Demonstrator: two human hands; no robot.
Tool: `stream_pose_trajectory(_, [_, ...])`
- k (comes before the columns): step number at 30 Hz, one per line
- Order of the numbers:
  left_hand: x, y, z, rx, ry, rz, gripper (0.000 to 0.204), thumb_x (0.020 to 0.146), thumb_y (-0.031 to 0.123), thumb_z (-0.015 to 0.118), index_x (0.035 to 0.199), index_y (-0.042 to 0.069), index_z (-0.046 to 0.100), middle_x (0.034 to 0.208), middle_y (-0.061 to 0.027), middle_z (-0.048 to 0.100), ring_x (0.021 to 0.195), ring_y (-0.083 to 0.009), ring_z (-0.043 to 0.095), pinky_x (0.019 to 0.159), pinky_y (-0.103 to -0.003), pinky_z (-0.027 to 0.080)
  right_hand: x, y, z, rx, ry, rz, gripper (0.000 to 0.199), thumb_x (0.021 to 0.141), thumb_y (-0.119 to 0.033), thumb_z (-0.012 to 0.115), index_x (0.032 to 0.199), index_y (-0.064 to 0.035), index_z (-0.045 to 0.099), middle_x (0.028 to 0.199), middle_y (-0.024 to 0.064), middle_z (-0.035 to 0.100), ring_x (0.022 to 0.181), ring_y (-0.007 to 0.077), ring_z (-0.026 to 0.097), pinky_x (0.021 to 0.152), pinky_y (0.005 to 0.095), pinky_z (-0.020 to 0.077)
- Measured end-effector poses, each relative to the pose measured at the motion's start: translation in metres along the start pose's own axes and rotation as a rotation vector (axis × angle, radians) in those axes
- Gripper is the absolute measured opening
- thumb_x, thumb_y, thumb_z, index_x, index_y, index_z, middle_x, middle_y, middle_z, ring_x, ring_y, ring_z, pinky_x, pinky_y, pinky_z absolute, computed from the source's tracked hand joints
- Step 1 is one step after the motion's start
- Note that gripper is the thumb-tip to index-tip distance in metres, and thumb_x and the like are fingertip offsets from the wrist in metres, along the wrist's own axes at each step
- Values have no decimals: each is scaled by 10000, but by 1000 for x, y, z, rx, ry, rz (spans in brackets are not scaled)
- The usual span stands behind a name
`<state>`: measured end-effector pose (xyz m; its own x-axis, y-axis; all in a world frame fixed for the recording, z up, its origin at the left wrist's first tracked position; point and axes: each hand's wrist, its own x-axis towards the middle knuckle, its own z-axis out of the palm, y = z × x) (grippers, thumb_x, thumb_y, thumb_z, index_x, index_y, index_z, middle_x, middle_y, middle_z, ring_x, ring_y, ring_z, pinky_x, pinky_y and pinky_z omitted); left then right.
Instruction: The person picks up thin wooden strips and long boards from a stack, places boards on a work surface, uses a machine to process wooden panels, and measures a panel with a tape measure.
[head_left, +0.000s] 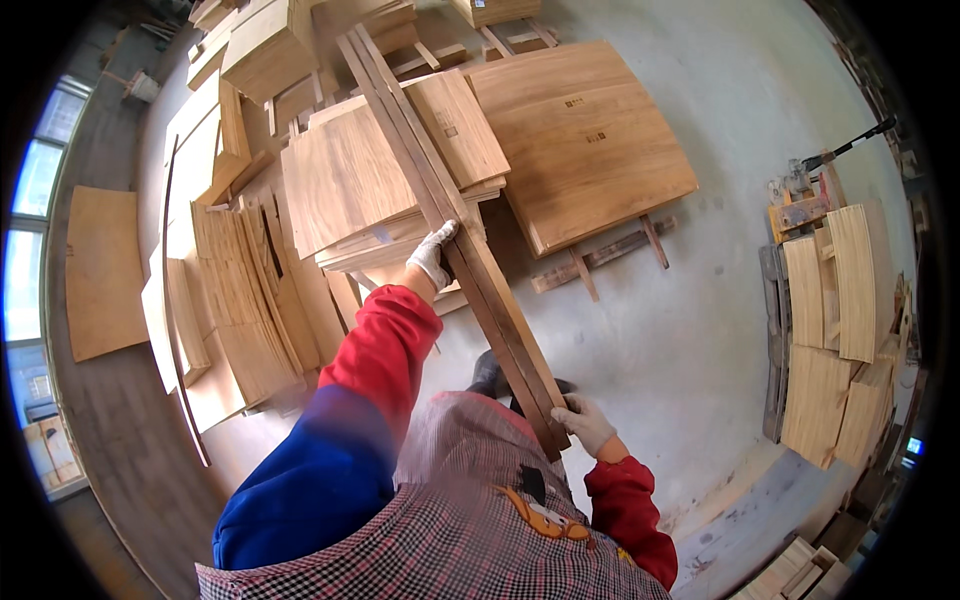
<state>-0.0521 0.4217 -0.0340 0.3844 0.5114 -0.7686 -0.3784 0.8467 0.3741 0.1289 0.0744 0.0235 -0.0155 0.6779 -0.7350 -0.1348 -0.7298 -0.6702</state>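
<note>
1. The left gloved hand [434,252] is holding the long brown wooden strips [425,165] near mid-length; its grip is sitting closed at their left edge, though the underside is staying hidden.
2. The right gloved hand [586,423] is holding the strips near their close end, its grip curling shut over the right edge.
3. The strips are slanting from in front of the checked apron [440,530] across the stack of wooden boards [345,175]; the view is leaving unclear whether they are touching the top boards.
4. The strips are lying side by side with seams showing, so uneven pressure could be letting one slide lengthwise against its neighbour.
5. The far end is reaching well past the left hand; a quick sideways swing could be scraping the boards or the large wooden panel [590,130].
6. The near end is hanging above dark footwear [487,375]; a loosening right grip could be dropping it towards the feet.
</note>
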Motion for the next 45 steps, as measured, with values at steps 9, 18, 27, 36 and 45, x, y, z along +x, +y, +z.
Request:
stream_pose_trajectory(9, [6, 1, -1, 29, 9, 0, 349, 871, 273, 672, 1173, 142, 555, 1064, -77, 655, 979, -286, 637, 884, -475, 518, -6, 8, -9, 75, -45, 43, 359, 898, -192, 583, 1199, 3, 566, 909, -39, 567, 742, 53, 463, 646, 211, 389])
stream_pose_trajectory(18, [-5, 3, 9, 28, 18, -15, 305, 887, 266, 653, 1154, 142, 571, 1048, -60, 657, 969, -272, 637, 885, -467, 519, -4, 22, -8, 30, -11, 12, 392, 899, -201, 592, 1226, 9, 547, 975, -8, 594, 818, 94, 524, 712, 241, 434])
stream_pose_trajectory(27, [30, 32, -29, -18, 121, 244, 279, 889, 298, 655, 1025, 60, 604, 913, -100, 675, 865, -308, 651, 780, -460, 568, -8, 18, -10, 32, 73, -2, 373, 862, -177, 627, 1168, 25, 559, 972, 42, 598, 865, 115, 543, 790, 271, 464])
stream_pose_trajectory(36, [-22, 52, -58, 337, 296, 126, 299, 847, 223, 709, 1045, 90, 529, 840, -90, 616, 715, -264, 637, 639, -461, 580, -1, 31, -6, 32, 42, -30, 377, 861, -163, 622, 1171, 39, 552, 969, 43, 599, 876, 120, 547, 798, 265, 456])
stream_pose_trajectory(45, [-37, 57, -44, 1129, 993, 957, 507, 817, 186, 714, 1227, 0, 482, 1111, -139, 537, 966, -250, 566, 806, -336, 496, -11, 29, -1, 111, -4, -9, 409, 875, -175, 631, 1207, 38, 522, 966, 38, 589, 870, 110, 539, 796, 256, 451])
